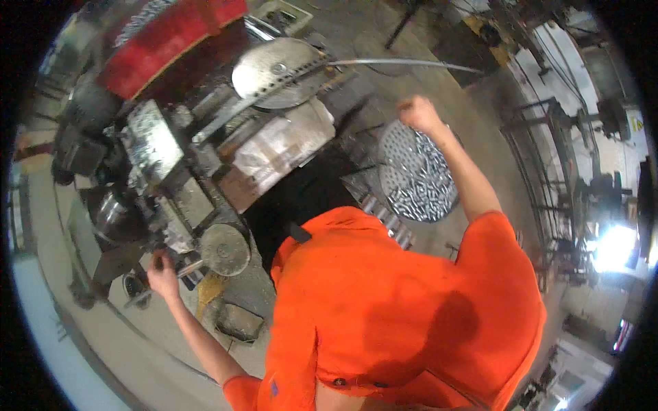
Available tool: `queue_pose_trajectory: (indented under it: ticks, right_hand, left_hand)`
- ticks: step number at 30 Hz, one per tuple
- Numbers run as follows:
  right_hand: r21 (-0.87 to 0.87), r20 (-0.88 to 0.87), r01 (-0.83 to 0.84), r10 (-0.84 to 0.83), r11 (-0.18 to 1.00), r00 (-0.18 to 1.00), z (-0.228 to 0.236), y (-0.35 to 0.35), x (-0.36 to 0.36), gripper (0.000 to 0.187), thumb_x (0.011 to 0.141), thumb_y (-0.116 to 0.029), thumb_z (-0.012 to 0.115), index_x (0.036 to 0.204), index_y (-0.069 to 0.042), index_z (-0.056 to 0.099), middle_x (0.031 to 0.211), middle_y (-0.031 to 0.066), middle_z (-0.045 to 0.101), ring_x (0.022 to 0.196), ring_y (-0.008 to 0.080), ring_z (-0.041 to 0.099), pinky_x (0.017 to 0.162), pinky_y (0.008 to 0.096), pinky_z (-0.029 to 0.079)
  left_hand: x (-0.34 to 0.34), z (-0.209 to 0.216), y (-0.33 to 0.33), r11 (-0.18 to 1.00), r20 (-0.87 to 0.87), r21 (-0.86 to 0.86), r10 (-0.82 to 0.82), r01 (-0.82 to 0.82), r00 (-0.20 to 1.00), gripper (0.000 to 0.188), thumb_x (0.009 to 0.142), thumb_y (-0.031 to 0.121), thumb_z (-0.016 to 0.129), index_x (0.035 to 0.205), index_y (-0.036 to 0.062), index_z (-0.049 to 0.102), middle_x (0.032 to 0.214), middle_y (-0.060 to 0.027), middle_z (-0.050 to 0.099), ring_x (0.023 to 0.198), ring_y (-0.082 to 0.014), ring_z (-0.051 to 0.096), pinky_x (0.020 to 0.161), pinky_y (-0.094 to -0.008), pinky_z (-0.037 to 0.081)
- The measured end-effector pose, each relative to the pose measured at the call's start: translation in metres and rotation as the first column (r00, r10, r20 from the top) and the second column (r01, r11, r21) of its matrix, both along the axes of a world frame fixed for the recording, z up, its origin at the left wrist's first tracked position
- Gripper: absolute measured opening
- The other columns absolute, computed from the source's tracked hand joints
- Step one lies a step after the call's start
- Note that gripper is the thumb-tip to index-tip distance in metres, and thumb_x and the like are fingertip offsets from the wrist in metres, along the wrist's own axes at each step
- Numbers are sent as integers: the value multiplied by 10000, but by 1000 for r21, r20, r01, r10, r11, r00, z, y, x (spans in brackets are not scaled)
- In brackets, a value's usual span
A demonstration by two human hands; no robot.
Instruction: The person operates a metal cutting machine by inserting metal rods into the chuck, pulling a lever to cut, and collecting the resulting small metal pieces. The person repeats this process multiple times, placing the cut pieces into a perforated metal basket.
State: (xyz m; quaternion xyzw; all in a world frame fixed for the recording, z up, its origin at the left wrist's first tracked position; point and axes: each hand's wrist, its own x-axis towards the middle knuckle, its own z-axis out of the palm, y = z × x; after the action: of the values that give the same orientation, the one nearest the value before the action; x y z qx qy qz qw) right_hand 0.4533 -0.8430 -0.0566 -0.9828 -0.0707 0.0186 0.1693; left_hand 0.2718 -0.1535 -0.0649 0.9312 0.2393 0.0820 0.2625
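My left hand is closed around a metal rod, which runs from beside a round metal handwheel on the machine and past the hand to the lower left. Out to the right, my right hand is raised with its fingers curled together. Whatever may be between those fingers is too small to make out. Below that hand is a round perforated tray, with many small shiny metal cylinders heaped over its right and lower parts.
The machine carries a large metal disc and a long thin bar reaching right. At the upper left stands a red bin with metal pieces. A small metal box lies below the handwheel. Dark racks line the right side.
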Motion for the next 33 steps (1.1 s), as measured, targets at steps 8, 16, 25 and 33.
queue_pose_trajectory:
  ticks: [8,16,25,33]
  right_hand:
    - [-213,-403,43,-128,976,906,-120,-13,-176,201,681,-238,580,742,-77,682,782,173,644,754,353,626,746,399,515]
    - [-310,-521,-221,29,925,853,-183,1,-161,221,733,-282,526,779,-137,687,901,98,647,879,274,611,747,379,487]
    - [-338,-627,28,-247,941,739,-153,9,-140,274,728,-295,504,874,-161,693,1092,223,575,1010,337,571,880,370,453]
    - [-260,-471,-311,161,914,867,-191,-23,-143,254,703,-327,576,711,-98,685,720,121,641,777,294,639,734,355,516]
  left_hand:
    - [14,-2,8,999,-80,22,-36,38,996,281,867,234,579,1028,8,622,803,-79,662,680,-139,623,669,-275,458]
    - [15,7,-5,998,-76,25,63,-61,995,285,864,234,574,1034,15,639,851,-91,668,731,-161,627,696,-285,456]
    - [10,-1,-7,989,86,144,7,-19,996,278,864,241,561,1004,11,631,762,-79,664,711,-172,628,658,-293,466]
    - [7,-6,0,998,120,66,14,-22,993,293,869,259,560,1014,16,634,756,-72,667,688,-147,628,640,-273,464]
